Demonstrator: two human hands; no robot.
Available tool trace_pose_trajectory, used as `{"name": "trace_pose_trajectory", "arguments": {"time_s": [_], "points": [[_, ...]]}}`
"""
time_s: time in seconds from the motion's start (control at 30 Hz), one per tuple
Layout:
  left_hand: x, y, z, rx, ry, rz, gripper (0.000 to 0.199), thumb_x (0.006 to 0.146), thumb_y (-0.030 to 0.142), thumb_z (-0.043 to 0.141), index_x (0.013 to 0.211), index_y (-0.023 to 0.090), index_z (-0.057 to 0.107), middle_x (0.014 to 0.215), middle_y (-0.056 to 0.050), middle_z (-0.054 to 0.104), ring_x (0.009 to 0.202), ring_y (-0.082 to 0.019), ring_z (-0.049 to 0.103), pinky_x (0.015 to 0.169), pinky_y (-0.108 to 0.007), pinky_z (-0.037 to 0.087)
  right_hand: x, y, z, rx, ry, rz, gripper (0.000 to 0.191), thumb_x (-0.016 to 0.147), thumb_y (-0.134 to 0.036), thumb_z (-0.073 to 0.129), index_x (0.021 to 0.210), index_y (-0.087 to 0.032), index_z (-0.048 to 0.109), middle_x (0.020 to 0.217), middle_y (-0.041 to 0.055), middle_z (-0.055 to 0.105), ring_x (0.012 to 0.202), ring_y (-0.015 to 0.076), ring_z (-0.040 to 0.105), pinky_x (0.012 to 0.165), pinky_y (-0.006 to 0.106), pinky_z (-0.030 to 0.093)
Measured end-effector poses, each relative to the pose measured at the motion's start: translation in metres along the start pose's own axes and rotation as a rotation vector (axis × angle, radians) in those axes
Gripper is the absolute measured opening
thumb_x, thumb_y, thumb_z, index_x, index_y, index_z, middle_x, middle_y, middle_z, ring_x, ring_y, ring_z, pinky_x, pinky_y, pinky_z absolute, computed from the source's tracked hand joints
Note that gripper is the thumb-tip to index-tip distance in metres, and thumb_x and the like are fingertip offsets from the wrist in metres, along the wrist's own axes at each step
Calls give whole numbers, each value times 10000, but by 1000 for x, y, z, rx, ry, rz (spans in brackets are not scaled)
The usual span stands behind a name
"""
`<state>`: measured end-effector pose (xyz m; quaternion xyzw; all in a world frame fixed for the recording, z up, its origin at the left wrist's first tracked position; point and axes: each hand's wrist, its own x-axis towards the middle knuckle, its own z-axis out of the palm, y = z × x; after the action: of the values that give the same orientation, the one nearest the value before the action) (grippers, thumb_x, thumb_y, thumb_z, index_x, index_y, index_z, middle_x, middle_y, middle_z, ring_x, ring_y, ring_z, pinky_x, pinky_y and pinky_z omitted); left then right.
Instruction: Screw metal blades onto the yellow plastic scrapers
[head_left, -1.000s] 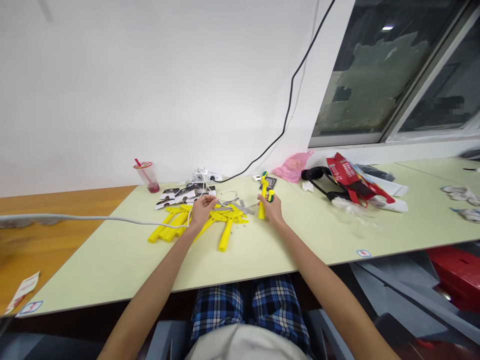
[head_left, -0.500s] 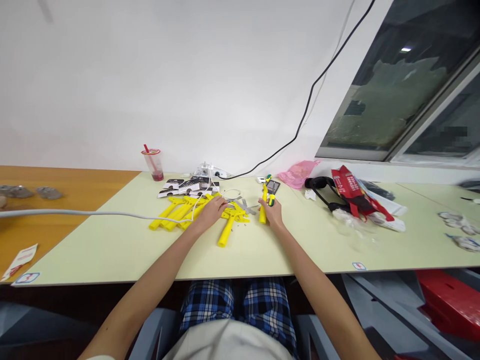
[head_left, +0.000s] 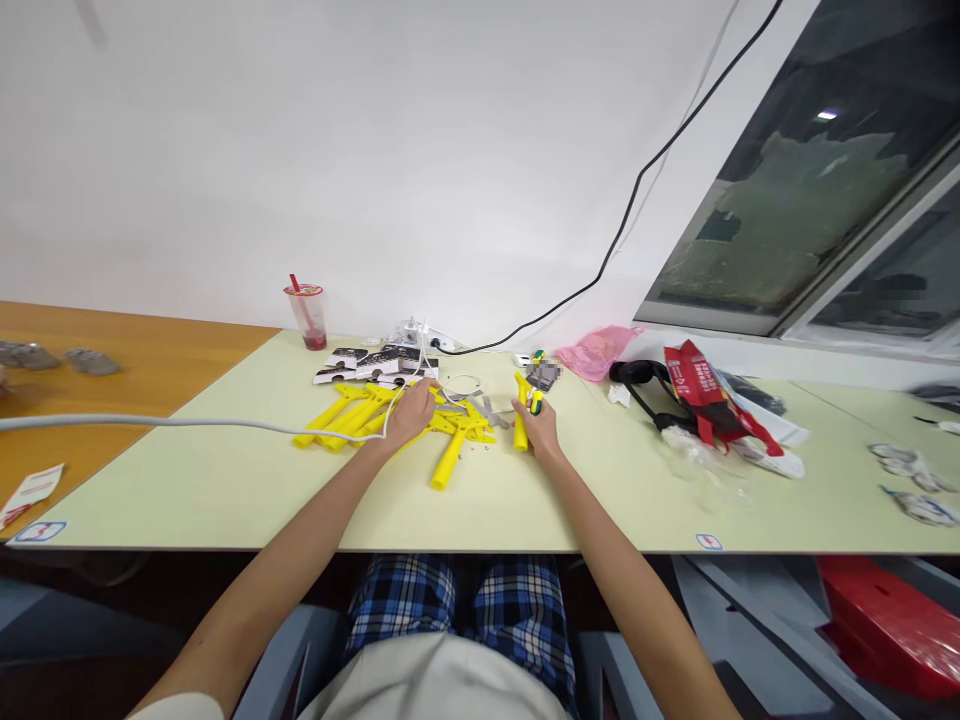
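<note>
the right hand (head_left: 540,428) is closed around a yellow handle (head_left: 520,438), with a green-and-yellow tool grip (head_left: 535,402), perhaps a screwdriver's, held in the same fist; whether the handle touches the tabletop (head_left: 247,500) i cannot tell. the left hand (head_left: 412,412) is over the yellow parts (head_left: 336,416), fingers bent and fairly close together, but whether they pinch anything is hidden. a steady right fist, with handle and tool held apart so they don't twist against each other, would likely serve best, while the left fingertips should take one piece at a time, since the heap overlaps and could slide. a loose yellow piece (head_left: 448,462) lies just in front of it, grey flat pieces (head_left: 491,412) lie between the hands, and tiny bits (head_left: 486,447), probably screws, are scattered nearby, so a low sweep could lose them. the pale cable (head_left: 225,423) runs past the left wrist and could snag. beyond are black-and-white cards (head_left: 379,365), a cup (head_left: 307,318) and, to the right, a pink bag (head_left: 598,352).
</note>
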<state>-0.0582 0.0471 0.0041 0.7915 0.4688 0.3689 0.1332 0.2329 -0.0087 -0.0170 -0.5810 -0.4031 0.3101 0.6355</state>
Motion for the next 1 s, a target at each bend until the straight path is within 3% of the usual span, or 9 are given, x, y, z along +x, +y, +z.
{"name": "trace_pose_trajectory", "arguments": {"time_s": [0.23, 0.37, 0.47, 0.67, 0.87, 1.0], "points": [[1, -9, -3, 210, -64, 75, 154, 987, 284, 620, 1030, 220, 753, 1085, -155, 770, 1124, -356, 706, 1077, -492, 546, 0, 1, 1, -28, -20, -15, 608, 648, -635, 936, 876, -292, 489, 732, -55, 591, 584, 240, 689, 557, 379, 567], [2, -14, 1, 293, -81, 89, 136, 953, 346, 699, 915, 229, 756, 1016, -155, 747, 1104, -375, 696, 1075, -512, 538, -1, 0, 1, -33, -30, -22, 601, 656, -636, 931, 877, -288, 494, 732, -62, 584, 585, 233, 689, 565, 373, 567], [2, -16, 1, 272, -80, 82, 127, 942, 352, 730, 922, 229, 756, 1053, -160, 746, 1123, -384, 691, 1075, -520, 539, -3, -3, 1, -24, -37, -7, 581, 668, -618, 929, 877, -281, 504, 774, -39, 653, 570, 223, 690, 556, 365, 559], [4, -16, -2, 220, -93, 64, 108, 929, 342, 754, 918, 238, 723, 1036, -143, 739, 1120, -385, 689, 1078, -522, 534, -6, -7, 0, 143, -120, 52, 490, 742, -562, 875, 903, -269, 517, 1043, 73, 850, 578, 191, 700, 566, 348, 586], [4, -15, -1, 205, -98, 55, 97, 943, 318, 748, 927, 239, 695, 1050, -145, 752, 1121, -382, 693, 1072, -518, 527, -2, -9, -2, 236, -141, 120, 378, 774, -513, 826, 953, -250, 623, 1048, 101, 867, 579, 217, 710, 484, 354, 569], [4, -15, -1, 241, -116, 54, 99, 970, 327, 736, 961, 241, 687, 1082, -147, 757, 1137, -381, 690, 1073, -503, 521, -2, -12, -3, 241, -156, 133, 421, 732, -544, 895, 875, -235, 647, 990, 110, 857, 505, 165, 609, 434, 335, 521]]}}
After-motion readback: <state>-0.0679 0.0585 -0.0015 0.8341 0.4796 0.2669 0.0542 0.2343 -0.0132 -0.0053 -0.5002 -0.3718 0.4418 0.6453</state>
